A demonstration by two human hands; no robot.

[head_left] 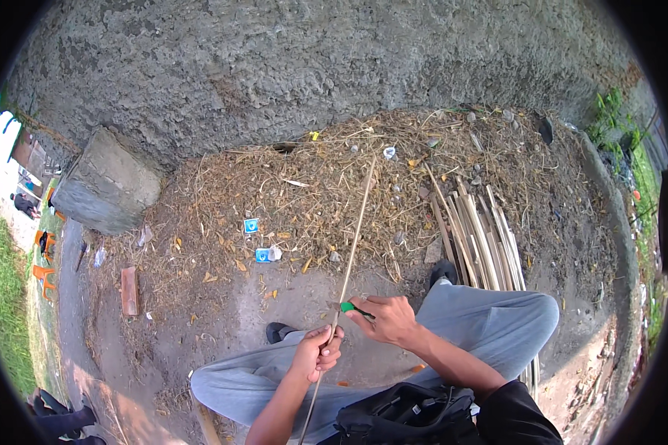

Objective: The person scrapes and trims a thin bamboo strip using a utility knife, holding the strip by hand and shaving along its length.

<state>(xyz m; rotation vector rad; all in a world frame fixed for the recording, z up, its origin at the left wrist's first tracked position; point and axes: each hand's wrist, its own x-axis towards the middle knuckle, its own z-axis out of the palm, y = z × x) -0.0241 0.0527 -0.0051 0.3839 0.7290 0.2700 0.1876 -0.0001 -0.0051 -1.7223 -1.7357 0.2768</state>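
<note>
A long, thin bamboo strip (358, 230) slants from between my legs up toward the wall. My left hand (317, 354) is closed around its lower part, above my lap. Just above that grip, my right hand (390, 320) is closed on a small green and black cutting tool (347, 306). The tool's green end is against or right beside the strip; its blade is too small to make out. Beside my right knee lies a pile of split bamboo strips (482, 237), partly hidden under my leg.
A rough grey wall (312, 67) runs across the far side, with a concrete block (111, 182) at its left. Dry shavings cover the ground. A reddish brick (129, 291) and two blue packets (251, 225) lie to the left. Orange chairs (44, 282) stand farther off.
</note>
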